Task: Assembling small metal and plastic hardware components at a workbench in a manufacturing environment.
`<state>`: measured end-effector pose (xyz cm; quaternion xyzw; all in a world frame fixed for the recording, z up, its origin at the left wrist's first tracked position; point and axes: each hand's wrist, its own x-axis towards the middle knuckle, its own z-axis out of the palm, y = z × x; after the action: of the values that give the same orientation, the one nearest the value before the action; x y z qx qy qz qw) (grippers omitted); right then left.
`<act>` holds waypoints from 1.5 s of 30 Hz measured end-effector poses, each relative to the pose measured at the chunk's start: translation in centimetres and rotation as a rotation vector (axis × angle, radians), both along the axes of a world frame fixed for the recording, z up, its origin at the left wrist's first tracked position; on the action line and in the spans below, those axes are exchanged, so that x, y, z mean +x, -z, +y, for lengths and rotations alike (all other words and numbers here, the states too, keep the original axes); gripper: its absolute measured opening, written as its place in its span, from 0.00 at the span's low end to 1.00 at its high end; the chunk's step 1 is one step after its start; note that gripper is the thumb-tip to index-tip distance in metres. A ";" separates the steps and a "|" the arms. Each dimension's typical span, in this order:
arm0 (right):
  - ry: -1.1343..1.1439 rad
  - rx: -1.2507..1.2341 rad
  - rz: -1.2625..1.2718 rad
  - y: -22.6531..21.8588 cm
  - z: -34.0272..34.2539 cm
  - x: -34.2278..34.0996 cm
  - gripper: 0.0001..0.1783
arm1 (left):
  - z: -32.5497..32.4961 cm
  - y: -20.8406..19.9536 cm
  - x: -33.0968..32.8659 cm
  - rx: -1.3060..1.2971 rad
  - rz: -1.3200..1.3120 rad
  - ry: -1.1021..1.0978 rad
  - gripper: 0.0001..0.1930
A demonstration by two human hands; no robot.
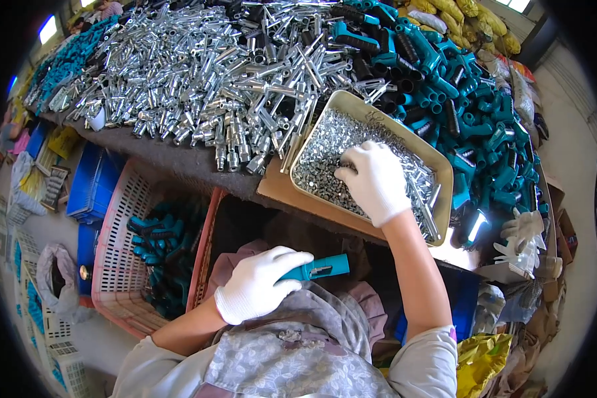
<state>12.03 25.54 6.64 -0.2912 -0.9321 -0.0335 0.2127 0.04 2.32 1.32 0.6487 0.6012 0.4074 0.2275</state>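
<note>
My left hand (260,284), in a white knit glove, is closed around a teal plastic tool handle (330,265) above my lap. A slot along the handle's side shows metal inside. My right hand (376,180), also gloved, reaches into a cream tray (444,174), its fingers curled and pressed down at the small parts. Whatever lies between those fingertips is hidden. Small silvery metal pieces (325,176) fill most of the tray, with longer metal pins (423,192) along its right side.
A heap of shiny metal fittings (172,66) covers the bench's left and middle. Teal and black tool handles (484,126) pile up on the right. Below left stands a pink-rimmed crate (116,245) holding more teal parts. White gloves (521,242) lie at the right edge.
</note>
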 end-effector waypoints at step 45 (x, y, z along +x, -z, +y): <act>-0.522 -0.381 0.001 -3.8 -3.4 -6.7 0.13 | -0.2 0.2 -4.0 0.009 -1.522 -0.113 0.33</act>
<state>5.36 22.11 10.40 -0.0770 -0.9647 0.1974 0.1563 -4.00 2.16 1.08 0.1581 0.3093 0.7558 0.5551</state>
